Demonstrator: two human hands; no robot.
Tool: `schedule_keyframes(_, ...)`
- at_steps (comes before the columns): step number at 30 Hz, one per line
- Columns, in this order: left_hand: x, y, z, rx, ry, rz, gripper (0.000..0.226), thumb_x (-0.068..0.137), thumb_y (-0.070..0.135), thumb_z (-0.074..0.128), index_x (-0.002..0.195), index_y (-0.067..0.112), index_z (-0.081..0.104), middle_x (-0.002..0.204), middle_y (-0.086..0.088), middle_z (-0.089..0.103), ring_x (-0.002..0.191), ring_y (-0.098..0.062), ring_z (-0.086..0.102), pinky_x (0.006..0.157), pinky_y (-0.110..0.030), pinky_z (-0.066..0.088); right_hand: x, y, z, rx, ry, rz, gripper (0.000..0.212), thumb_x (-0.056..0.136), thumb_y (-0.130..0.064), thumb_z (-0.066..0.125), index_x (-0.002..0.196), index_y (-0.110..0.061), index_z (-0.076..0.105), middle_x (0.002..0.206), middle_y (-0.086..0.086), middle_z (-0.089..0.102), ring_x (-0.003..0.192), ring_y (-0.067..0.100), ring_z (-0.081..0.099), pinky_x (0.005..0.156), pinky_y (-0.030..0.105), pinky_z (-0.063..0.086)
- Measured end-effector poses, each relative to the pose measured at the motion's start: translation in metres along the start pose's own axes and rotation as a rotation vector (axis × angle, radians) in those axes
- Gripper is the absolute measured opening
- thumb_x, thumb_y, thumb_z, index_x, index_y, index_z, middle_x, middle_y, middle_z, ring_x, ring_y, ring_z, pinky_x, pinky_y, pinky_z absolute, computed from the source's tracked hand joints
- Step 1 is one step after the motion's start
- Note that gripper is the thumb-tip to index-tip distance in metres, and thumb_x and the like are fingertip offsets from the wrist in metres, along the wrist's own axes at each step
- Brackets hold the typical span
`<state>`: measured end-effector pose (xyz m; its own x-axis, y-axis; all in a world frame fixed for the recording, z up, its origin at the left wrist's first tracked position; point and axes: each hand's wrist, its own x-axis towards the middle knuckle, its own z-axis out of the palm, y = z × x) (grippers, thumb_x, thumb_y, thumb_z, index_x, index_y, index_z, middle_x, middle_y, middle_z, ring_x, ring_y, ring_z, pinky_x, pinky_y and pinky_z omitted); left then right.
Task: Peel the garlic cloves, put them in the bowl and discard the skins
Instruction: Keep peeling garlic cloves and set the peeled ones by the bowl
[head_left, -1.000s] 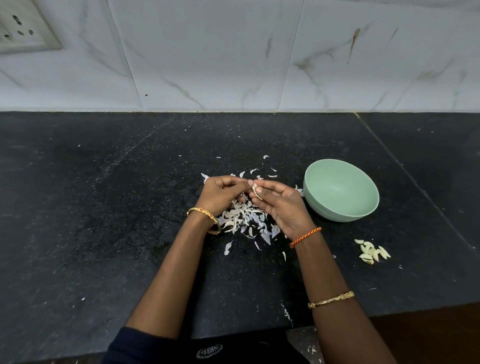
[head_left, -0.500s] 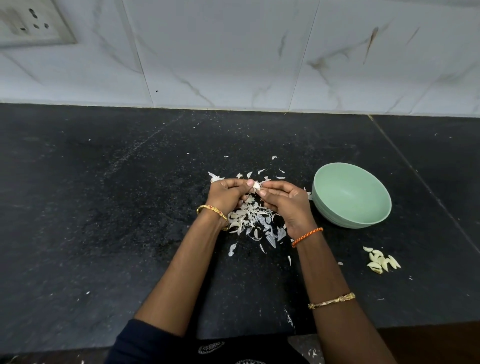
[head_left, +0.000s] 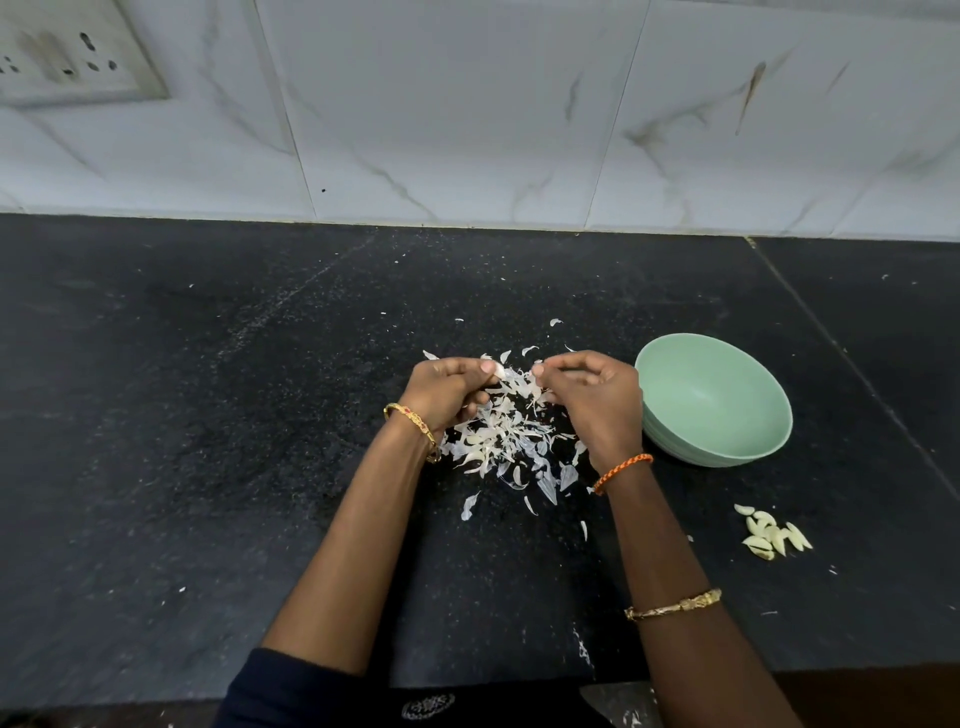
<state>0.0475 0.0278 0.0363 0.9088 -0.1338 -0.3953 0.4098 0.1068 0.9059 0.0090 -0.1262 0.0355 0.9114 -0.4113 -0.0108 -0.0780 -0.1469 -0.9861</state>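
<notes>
My left hand (head_left: 447, 389) pinches a small white garlic clove (head_left: 499, 370) between thumb and fingers, above a pile of papery skins (head_left: 506, 439) on the black counter. My right hand (head_left: 592, 402) is a little to the right of the clove, its fingers curled and its fingertips pinching a strip of skin (head_left: 535, 383). The pale green bowl (head_left: 722, 447) stands just right of my right hand, and its inside looks empty. Several peeled cloves (head_left: 772, 535) lie in a small heap on the counter in front of the bowl.
The black stone counter (head_left: 208, 441) runs back to a white marbled tile wall (head_left: 467, 114) with a socket plate (head_left: 67, 57) at the upper left. Loose skin flakes (head_left: 555, 322) are scattered behind the pile. The counter's front edge is close to my body.
Both hands were joined on the clove. They have now drawn apart, the left keeping the clove and the right pulling away to the right with skin.
</notes>
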Motion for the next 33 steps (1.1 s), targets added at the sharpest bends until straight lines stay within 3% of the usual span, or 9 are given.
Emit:
schedule_keyframes(3, -0.001, -0.001, 0.002, 0.014, -0.007, 0.022, 0.006, 0.087, 0.011, 0.066, 0.082, 0.01, 0.066, 0.077, -0.002, 0.066, 0.041, 0.001, 0.049, 0.039, -0.011, 0.039, 0.004, -0.006, 0.002, -0.075, -0.032, -0.057, 0.014, 0.085, -0.001, 0.068, 0.082, -0.014, 0.072, 0.086, 0.008, 0.074, 0.073, 0.009, 0.071, 0.07, 0.02, 0.057)
schedule_keyframes(5, -0.001, 0.0, 0.004, -0.003, 0.02, 0.03, 0.005, 0.084, 0.014, 0.07, 0.082, 0.01, 0.067, 0.075, -0.001, 0.066, 0.04, 0.001, 0.048, 0.038, -0.011, 0.038, 0.004, -0.009, 0.003, -0.129, -0.108, -0.099, 0.015, 0.087, 0.001, 0.064, 0.093, -0.009, 0.073, 0.094, 0.005, 0.073, 0.08, 0.005, 0.071, 0.074, 0.016, 0.056)
schedule_keyframes(8, -0.002, -0.001, 0.008, -0.034, 0.092, 0.033, 0.011, 0.08, 0.018, 0.075, 0.076, 0.01, 0.068, 0.067, 0.0, 0.065, 0.037, 0.0, 0.043, 0.035, -0.012, 0.034, -0.001, -0.008, 0.01, -0.218, -0.247, -0.178, 0.034, 0.082, -0.006, 0.073, 0.115, -0.01, 0.068, 0.105, -0.004, 0.068, 0.09, 0.001, 0.066, 0.08, 0.013, 0.053)
schedule_keyframes(12, -0.003, -0.004, 0.013, -0.018, 0.141, 0.034, 0.016, 0.078, 0.023, 0.078, 0.07, 0.013, 0.067, 0.067, -0.004, 0.062, 0.038, -0.003, 0.039, 0.035, -0.014, 0.032, -0.006, 0.001, 0.02, -0.228, -0.159, -0.265, 0.028, 0.082, -0.003, 0.073, 0.11, -0.002, 0.07, 0.097, 0.005, 0.072, 0.074, -0.008, 0.064, 0.071, 0.008, 0.051)
schedule_keyframes(15, -0.005, -0.004, 0.011, 0.028, 0.068, 0.048, 0.018, 0.079, 0.025, 0.076, 0.072, 0.012, 0.065, 0.068, 0.0, 0.062, 0.04, -0.001, 0.041, 0.036, -0.013, 0.033, -0.006, 0.005, 0.02, -0.23, -0.092, -0.301, 0.015, 0.087, -0.006, 0.068, 0.101, -0.003, 0.073, 0.089, 0.005, 0.072, 0.072, 0.0, 0.067, 0.069, 0.014, 0.054)
schedule_keyframes(20, -0.004, -0.006, 0.01, 0.111, 0.005, 0.149, 0.009, 0.084, 0.017, 0.07, 0.077, 0.013, 0.067, 0.064, 0.006, 0.063, 0.043, 0.001, 0.048, 0.041, -0.013, 0.037, 0.0, 0.003, 0.011, -0.067, -0.172, -0.136, 0.006, 0.091, -0.009, 0.064, 0.092, -0.012, 0.069, 0.08, 0.002, 0.071, 0.068, 0.008, 0.069, 0.066, 0.018, 0.055)
schedule_keyframes(28, -0.005, -0.004, 0.011, 0.229, -0.074, 0.324, 0.011, 0.09, 0.007, 0.062, 0.087, 0.013, 0.07, 0.074, -0.003, 0.066, 0.049, 0.0, 0.055, 0.045, -0.015, 0.042, 0.004, -0.003, -0.003, 0.237, -0.278, 0.085, 0.007, 0.085, 0.0, 0.067, 0.089, -0.004, 0.07, 0.083, 0.016, 0.07, 0.071, 0.014, 0.069, 0.066, 0.019, 0.056)
schedule_keyframes(33, -0.004, -0.008, 0.011, 0.275, -0.08, 0.483, 0.011, 0.085, 0.004, 0.067, 0.084, 0.014, 0.07, 0.071, -0.002, 0.065, 0.048, 0.002, 0.054, 0.049, -0.012, 0.045, 0.005, -0.009, -0.009, 0.343, -0.298, 0.164, 0.013, 0.079, 0.004, 0.07, 0.091, -0.002, 0.069, 0.083, 0.013, 0.073, 0.076, 0.017, 0.071, 0.071, 0.021, 0.058)
